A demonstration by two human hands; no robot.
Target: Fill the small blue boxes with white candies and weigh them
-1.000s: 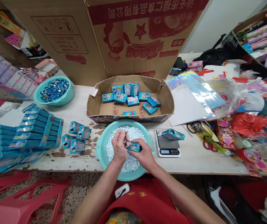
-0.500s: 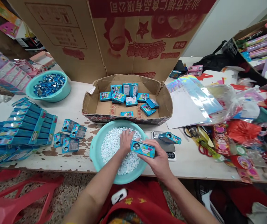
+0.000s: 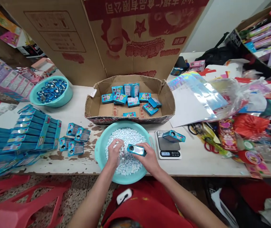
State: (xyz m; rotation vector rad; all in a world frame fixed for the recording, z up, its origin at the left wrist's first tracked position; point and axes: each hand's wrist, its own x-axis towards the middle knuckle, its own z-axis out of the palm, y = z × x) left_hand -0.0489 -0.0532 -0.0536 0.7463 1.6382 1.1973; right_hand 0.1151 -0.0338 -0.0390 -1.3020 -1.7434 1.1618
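A turquoise basin (image 3: 97, 148) full of small white candies (image 3: 130, 134) stands at the table's front edge. Over it, my left hand (image 3: 113, 154) is closed around a handful of the candies, some showing between the fingers. Just to its right, my right hand (image 3: 149, 159) grips a small blue candy box (image 3: 136, 149), tilted, with a dark round opening at its left end. A digital scale (image 3: 169, 154) sits right of the basin, its display lit. Another blue box (image 3: 174, 136) lies across the scale's plate.
Behind the basin is a low cardboard tray (image 3: 95, 110) holding several blue boxes. At left are stacked blue boxes (image 3: 31, 129), several loose ones (image 3: 75, 148), and a bowl of blue metallic pieces (image 3: 64, 99). Scissors (image 3: 210, 148) and plastic bags (image 3: 235, 95) clutter the right.
My left hand has come up from lying spread on the candies, moved left and closed on a handful. My right hand has tilted the blue box and brought it slightly left.
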